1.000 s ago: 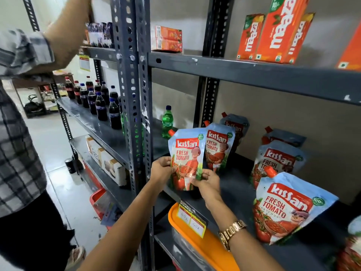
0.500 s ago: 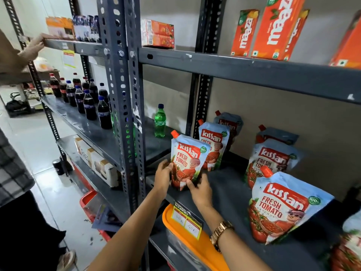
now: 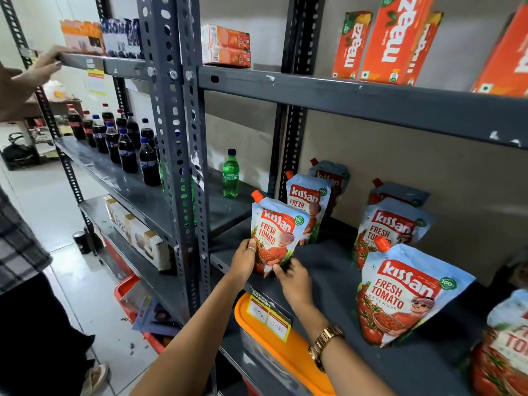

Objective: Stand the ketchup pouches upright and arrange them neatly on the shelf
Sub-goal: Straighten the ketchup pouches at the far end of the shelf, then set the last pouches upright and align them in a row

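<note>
A blue and red ketchup pouch [image 3: 275, 232] with an orange cap stands upright at the front left of the dark grey shelf [image 3: 328, 270]. My left hand [image 3: 244, 260] grips its lower left side and my right hand [image 3: 294, 281] holds its bottom right corner. Behind it stand a second pouch [image 3: 307, 205] and a third [image 3: 331, 174] in a row toward the wall. To the right, another row has a large front pouch [image 3: 405, 295], one behind it [image 3: 391, 227] and one at the back [image 3: 400, 192]. A further pouch [image 3: 505, 347] is cut off at the right edge.
Orange juice cartons [image 3: 394, 38] fill the shelf above. A green bottle [image 3: 231, 174] and dark cola bottles [image 3: 125, 147] stand on the left rack. An orange-lidded bin [image 3: 274, 347] sits below the price tag [image 3: 268, 315]. Another person's hand [image 3: 40, 70] rests on the upper left shelf.
The pouch in my hands has come down from mid-air onto the shelf's front edge and leans slightly. The other person's arm has shifted left, away from the rack.
</note>
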`<act>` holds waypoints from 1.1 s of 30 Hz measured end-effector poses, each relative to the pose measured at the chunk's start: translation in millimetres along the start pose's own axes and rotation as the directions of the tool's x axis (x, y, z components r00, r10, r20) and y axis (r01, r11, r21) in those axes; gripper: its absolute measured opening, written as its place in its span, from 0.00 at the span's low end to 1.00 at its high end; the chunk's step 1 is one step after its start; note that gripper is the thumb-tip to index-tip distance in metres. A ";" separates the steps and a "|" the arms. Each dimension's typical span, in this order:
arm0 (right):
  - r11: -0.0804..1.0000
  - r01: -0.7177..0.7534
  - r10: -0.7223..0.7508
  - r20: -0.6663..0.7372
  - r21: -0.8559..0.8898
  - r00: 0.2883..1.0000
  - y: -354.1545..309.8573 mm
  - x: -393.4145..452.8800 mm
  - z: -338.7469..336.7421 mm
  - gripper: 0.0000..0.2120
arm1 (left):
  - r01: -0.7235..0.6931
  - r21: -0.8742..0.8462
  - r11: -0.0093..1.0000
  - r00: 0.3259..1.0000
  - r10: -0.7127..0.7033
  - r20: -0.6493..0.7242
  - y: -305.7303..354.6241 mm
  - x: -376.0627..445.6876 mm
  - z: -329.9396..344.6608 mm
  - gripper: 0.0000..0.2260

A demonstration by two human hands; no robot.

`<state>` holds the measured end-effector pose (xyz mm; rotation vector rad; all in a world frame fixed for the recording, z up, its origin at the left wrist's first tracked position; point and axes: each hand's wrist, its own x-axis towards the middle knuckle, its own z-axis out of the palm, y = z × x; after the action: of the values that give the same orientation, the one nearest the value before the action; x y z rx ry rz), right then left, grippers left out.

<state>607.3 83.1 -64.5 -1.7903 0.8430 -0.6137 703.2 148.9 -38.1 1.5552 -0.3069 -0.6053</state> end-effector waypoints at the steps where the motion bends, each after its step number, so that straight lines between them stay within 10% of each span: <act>1: 1.000 0.002 -0.002 0.015 -0.010 1.000 -1.6 -1.5 -1.6 0.13 | -0.008 0.000 1.000 1.000 0.008 -0.015 -0.8 -1.4 1.5 0.16; 14: 0.970 0.244 -0.223 -0.427 -0.006 0.876 4.9 -67.4 -64.1 0.14 | -0.188 -0.111 0.976 0.839 0.101 -0.535 -25.1 -54.5 38.7 0.08; 25: 0.971 0.239 -0.157 -0.714 0.016 0.682 31.1 -110.1 -127.8 0.09 | -0.232 -0.075 0.970 0.969 0.224 -0.102 -20.7 -92.1 90.8 0.06; 33: 0.988 -0.043 0.113 -0.515 0.146 0.850 47.1 -107.7 -145.0 0.19 | -0.067 -0.012 0.998 0.951 0.068 0.302 -20.8 -118.9 126.7 0.04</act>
<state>421.0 72.0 -60.1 -1.4743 1.2052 -1.1062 532.9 109.0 -33.8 1.4428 -0.5894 -0.7911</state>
